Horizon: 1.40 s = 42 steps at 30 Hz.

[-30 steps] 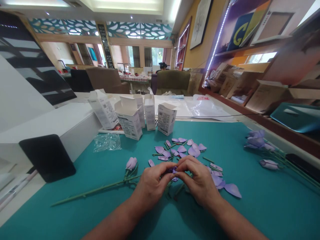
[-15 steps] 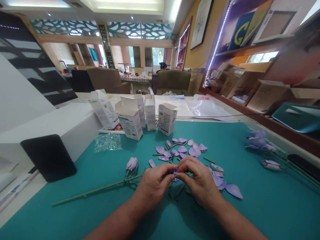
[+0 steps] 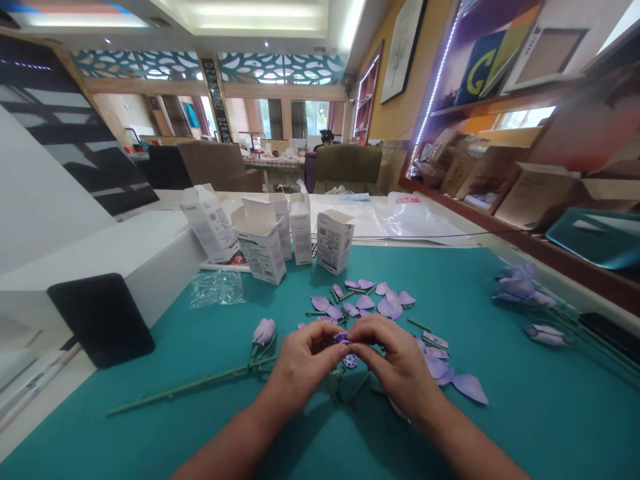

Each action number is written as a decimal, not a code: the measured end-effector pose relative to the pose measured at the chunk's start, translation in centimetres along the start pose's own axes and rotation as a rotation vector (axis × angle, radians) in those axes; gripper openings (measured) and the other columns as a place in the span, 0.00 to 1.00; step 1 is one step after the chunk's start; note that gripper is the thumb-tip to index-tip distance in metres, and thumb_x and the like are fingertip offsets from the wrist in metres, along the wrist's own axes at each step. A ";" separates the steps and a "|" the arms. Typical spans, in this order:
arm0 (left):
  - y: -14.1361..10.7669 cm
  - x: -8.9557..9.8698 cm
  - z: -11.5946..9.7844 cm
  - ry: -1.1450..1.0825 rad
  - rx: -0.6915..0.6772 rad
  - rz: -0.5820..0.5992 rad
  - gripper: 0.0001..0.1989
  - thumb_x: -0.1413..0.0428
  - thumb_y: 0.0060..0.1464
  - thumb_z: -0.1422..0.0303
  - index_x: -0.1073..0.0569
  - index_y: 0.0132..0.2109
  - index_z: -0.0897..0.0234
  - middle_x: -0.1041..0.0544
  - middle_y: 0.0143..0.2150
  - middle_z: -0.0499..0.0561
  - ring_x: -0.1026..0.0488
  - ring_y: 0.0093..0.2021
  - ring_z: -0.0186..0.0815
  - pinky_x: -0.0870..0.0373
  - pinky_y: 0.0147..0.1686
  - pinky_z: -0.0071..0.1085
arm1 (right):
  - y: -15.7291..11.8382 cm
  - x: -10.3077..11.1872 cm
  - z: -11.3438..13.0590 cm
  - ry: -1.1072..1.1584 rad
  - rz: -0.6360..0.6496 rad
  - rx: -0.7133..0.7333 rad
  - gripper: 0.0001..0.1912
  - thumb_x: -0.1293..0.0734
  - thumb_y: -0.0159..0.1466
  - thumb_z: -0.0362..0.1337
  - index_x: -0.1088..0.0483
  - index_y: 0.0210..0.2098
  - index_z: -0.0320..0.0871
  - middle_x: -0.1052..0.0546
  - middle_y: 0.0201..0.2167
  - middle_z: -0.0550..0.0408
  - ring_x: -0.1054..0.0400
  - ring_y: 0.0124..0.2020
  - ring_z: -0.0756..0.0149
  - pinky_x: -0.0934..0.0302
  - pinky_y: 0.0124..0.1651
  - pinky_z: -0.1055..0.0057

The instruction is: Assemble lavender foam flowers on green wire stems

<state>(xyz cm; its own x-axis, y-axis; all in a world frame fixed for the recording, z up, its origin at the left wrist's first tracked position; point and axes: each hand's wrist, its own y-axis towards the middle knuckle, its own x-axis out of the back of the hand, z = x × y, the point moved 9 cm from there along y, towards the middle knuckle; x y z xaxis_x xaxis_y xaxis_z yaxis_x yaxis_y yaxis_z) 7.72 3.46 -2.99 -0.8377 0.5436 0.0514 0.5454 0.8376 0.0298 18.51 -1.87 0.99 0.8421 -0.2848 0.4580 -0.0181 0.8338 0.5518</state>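
Observation:
My left hand [image 3: 303,360] and my right hand [image 3: 395,357] meet over the teal mat, fingertips pinched together on a small purple plastic piece [image 3: 341,338]. Fingers partly cover it. Just below it shows a purple piece with a lattice pattern [image 3: 350,361]; whether the two are joined I cannot tell. Around my hands lie loose lilac petals [image 3: 390,305], short green stem pieces [image 3: 419,325] and flat lilac parts with markings [image 3: 436,341]. To the left rests an artificial flower with a lilac bud [image 3: 263,331] on a long green stem [image 3: 190,385].
Several opened white boxes [image 3: 261,250] stand behind the parts, with crumpled clear plastic [image 3: 217,289] near them. A black tablet-like panel [image 3: 103,320] leans at left. More lilac flowers [image 3: 517,283] lie at right beside a dark phone-like object [image 3: 610,337]. Farther back are plastic sheets [image 3: 420,217].
My left fingers have lifted and spread slightly, so more of the purple piece shows between the hands. The view has shifted a little; the parts on the mat lie as before.

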 end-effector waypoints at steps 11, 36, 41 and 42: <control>-0.4 0.1 -0.9 0.354 -0.063 -0.038 0.08 0.46 0.49 0.68 0.25 0.33 0.68 0.26 0.26 0.47 0.32 0.28 0.32 0.37 0.27 0.26 | -1.4 -1.7 2.3 -0.436 -0.018 0.372 0.14 0.38 0.64 0.31 0.32 0.49 0.44 0.25 0.38 0.48 0.29 0.39 0.64 0.31 0.39 0.70; -1.7 2.2 -1.1 1.618 -0.074 0.206 0.13 0.45 0.53 0.62 0.27 0.44 0.64 0.21 0.36 0.58 0.26 0.42 0.50 0.35 0.41 0.41 | 1.8 -5.8 -5.6 0.401 0.105 -0.520 0.14 0.31 0.46 0.37 0.31 0.33 0.41 0.27 0.27 0.58 0.35 0.29 0.69 0.41 0.33 0.71; -1.3 2.3 -0.5 1.599 -0.077 0.161 0.09 0.49 0.56 0.68 0.26 0.41 0.64 0.21 0.35 0.58 0.27 0.42 0.49 0.37 0.42 0.42 | 1.0 -6.8 -6.4 0.444 0.096 -0.507 0.13 0.32 0.47 0.36 0.30 0.34 0.42 0.28 0.27 0.59 0.37 0.27 0.70 0.43 0.31 0.72; -1.2 2.3 -0.4 1.597 -0.079 0.156 0.09 0.50 0.57 0.69 0.25 0.40 0.64 0.21 0.35 0.58 0.27 0.42 0.48 0.37 0.42 0.41 | 0.8 -7.0 -6.5 0.446 0.110 -0.513 0.13 0.32 0.47 0.36 0.30 0.34 0.42 0.27 0.27 0.59 0.37 0.27 0.71 0.43 0.30 0.73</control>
<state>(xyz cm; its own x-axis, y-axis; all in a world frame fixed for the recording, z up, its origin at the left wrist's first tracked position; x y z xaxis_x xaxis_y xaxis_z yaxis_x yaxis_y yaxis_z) 5.09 3.67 -2.46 0.0798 -0.0318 0.9963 0.6611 0.7498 -0.0290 16.13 3.86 -6.33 0.9934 -0.0549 0.1009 0.0481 0.9965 0.0684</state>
